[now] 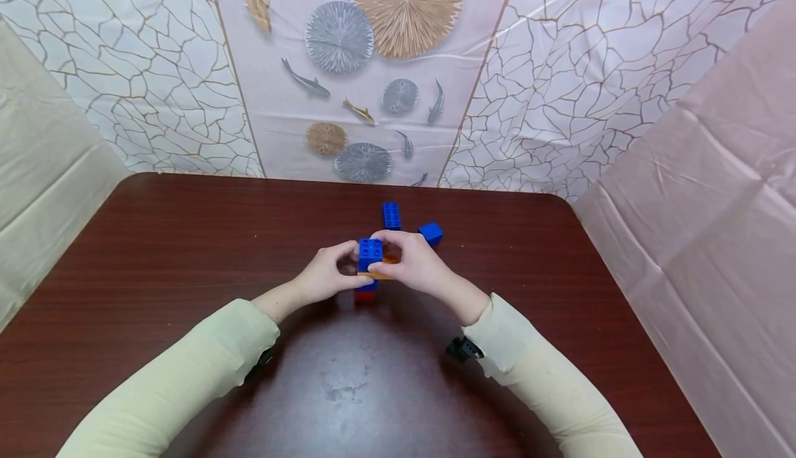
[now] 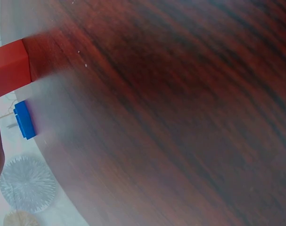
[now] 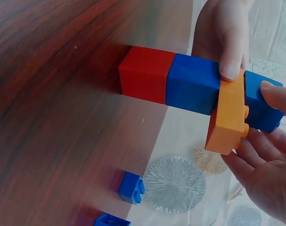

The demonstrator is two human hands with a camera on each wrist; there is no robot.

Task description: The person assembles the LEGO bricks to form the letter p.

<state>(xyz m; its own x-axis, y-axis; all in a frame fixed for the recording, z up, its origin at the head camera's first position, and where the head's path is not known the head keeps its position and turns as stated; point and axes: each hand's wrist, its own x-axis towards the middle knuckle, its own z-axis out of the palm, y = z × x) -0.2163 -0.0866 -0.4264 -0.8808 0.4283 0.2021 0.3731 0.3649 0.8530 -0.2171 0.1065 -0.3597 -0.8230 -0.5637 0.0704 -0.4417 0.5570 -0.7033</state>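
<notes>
We count four blocks in one stack, in the middle of the shiny dark red-brown wooden table (image 1: 186, 237). At the bottom is one red plastic block (image 3: 145, 75). Over it is one big blue plastic block (image 3: 192, 84), then one flat orange plastic block (image 3: 227, 115) that pokes out to the right. At the top is one small blue plastic block with four bumps (image 1: 370, 253).

Our left hand (image 1: 323, 273) grips the orange block, thumb at its front. Our right hand (image 1: 417, 261) pinches the top block between thumb and fingers. We cannot tell if that block is pushed all the way down.

Two more blue blocks lie loose: one long blue plastic block with eight bumps (image 1: 391, 215), near the back edge, and one short blue plastic block (image 1: 430, 233) just beside our right hand. Wide table top spreads out on the left and right.
</notes>
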